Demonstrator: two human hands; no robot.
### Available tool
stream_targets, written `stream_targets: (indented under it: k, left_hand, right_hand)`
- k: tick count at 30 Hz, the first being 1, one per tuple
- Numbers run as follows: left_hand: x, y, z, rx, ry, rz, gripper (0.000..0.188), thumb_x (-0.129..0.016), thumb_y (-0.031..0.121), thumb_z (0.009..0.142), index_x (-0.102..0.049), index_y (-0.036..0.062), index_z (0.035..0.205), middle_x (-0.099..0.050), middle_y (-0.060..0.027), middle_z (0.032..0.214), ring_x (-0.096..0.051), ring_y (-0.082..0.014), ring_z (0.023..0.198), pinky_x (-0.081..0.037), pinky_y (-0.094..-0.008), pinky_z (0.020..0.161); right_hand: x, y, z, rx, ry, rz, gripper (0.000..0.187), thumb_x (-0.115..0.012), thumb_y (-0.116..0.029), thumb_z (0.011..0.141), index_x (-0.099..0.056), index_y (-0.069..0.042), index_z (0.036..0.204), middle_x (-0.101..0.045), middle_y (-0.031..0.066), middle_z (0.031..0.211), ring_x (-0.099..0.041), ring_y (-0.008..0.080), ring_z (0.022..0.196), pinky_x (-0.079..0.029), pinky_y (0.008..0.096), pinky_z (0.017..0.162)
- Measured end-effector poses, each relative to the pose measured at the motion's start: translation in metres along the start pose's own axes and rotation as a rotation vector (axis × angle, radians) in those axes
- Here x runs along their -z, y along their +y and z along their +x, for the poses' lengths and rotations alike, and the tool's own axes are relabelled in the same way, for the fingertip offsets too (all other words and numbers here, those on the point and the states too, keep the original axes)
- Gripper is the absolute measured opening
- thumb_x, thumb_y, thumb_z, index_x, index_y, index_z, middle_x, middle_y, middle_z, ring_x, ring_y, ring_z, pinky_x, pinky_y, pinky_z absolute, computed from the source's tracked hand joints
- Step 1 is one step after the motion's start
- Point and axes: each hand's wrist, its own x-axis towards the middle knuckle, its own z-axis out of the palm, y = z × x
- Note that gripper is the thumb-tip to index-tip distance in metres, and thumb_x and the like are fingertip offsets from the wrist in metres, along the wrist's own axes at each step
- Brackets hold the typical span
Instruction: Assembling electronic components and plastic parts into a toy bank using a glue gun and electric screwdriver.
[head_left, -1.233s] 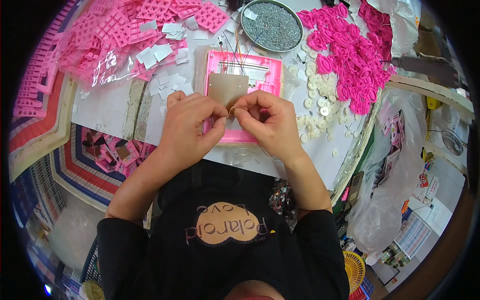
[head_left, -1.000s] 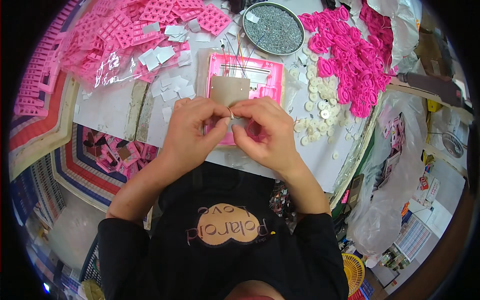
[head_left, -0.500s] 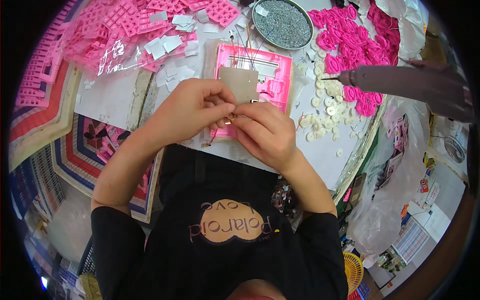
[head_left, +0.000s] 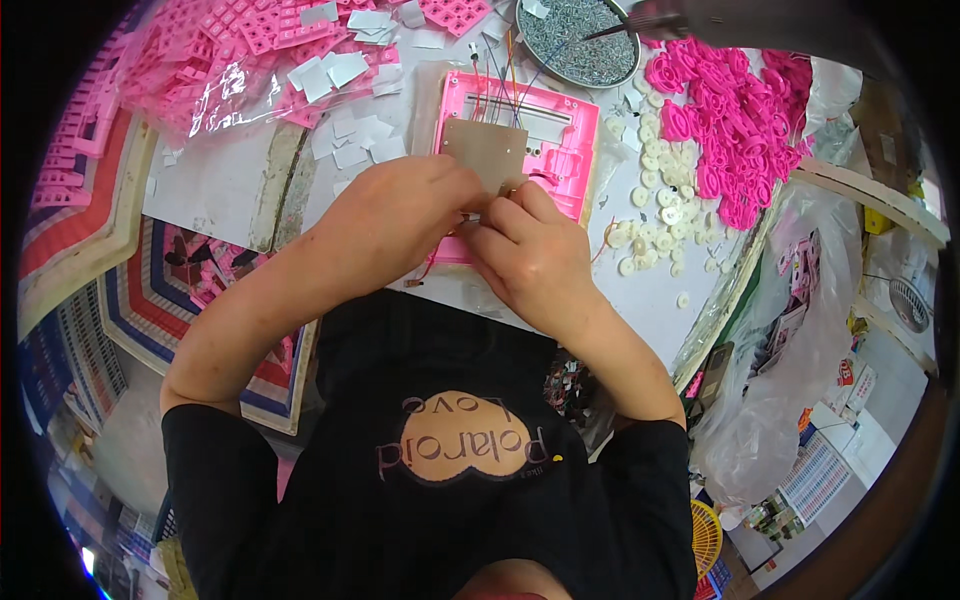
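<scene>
An open pink housing (head_left: 570, 165) is lying on the table (head_left: 640, 335) just in front of the person, with a brown board (head_left: 485, 150) resting over its middle and thin wires (head_left: 512, 88) standing up beyond the board's far edge. Both hands are meeting at the board's near edge: the left hand (head_left: 400, 210) is curling inward, and the right hand (head_left: 535, 250) is bending its fingers close beside it. Whatever they may be pinching is hidden, so I cannot tell whether either is gripping anything. I'm judging this to be fine fingertip work on a small part or wire there; the next move seems to be calling for a steady, light touch, without tugging the wires. Farther out, a dark pointed tool (head_left: 665, 20) is hanging over a round dish (head_left: 598, 86) of small metal pieces, and white discs (head_left: 668, 214) are lying scattered to the right.
</scene>
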Motion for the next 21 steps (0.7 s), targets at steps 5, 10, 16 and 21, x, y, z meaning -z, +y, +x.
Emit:
stream_targets:
  k: [5,10,16,21]
  left_hand:
    - [0.011,-0.008,0.007,0.191,0.619,-0.476,0.018,-0.071,0.002,0.085,-0.06,0.0038,0.1,-0.055,-0.0059,0.079,-0.061,-0.0188,0.075,-0.047,-0.0325,0.063]
    - [0.0,0.019,-0.052,0.263,0.38,0.055,0.02,-0.075,0.006,0.084,-0.062,0.0063,0.099,-0.054,-0.0044,0.081,-0.058,-0.015,0.073,-0.045,-0.0308,0.06]
    - [-0.03,0.018,-0.085,0.415,0.107,-0.338,0.012,-0.07,0.011,0.09,-0.062,0.0027,0.085,-0.053,-0.0004,0.076,-0.05,-0.008,0.07,-0.041,-0.0272,0.061]
    - [0.005,0.001,-0.061,0.504,0.165,-0.786,0.016,-0.061,0.01,0.095,-0.06,0.0,0.083,-0.061,0.0023,0.085,-0.047,-0.0048,0.073,-0.038,-0.0227,0.068]
  right_hand:
    - [0.015,-0.01,-0.005,-0.087,-0.197,-0.026,0.025,-0.076,-0.01,0.073,-0.074,-0.012,0.098,-0.061,0.0005,0.084,-0.059,0.0215,0.08,-0.051,0.0339,0.058]
    - [0.018,-0.003,-0.008,-0.092,-0.129,0.116,0.035,-0.076,-0.01,0.078,-0.073,-0.01,0.113,-0.059,0.0012,0.079,-0.058,0.0221,0.073,-0.049,0.0339,0.058]
    - [0.01,-0.012,-0.009,-0.108,-0.085,-0.008,0.042,-0.077,-0.018,0.081,-0.069,-0.008,0.121,-0.058,0.0023,0.079,-0.056,0.0224,0.072,-0.048,0.0344,0.058]
    - [0.014,-0.016,-0.007,-0.091,-0.252,-0.032,0.055,-0.075,-0.029,0.083,-0.061,-0.009,0.133,-0.058,0.0042,0.089,-0.057,0.0231,0.082,-0.05,0.0344,0.063]
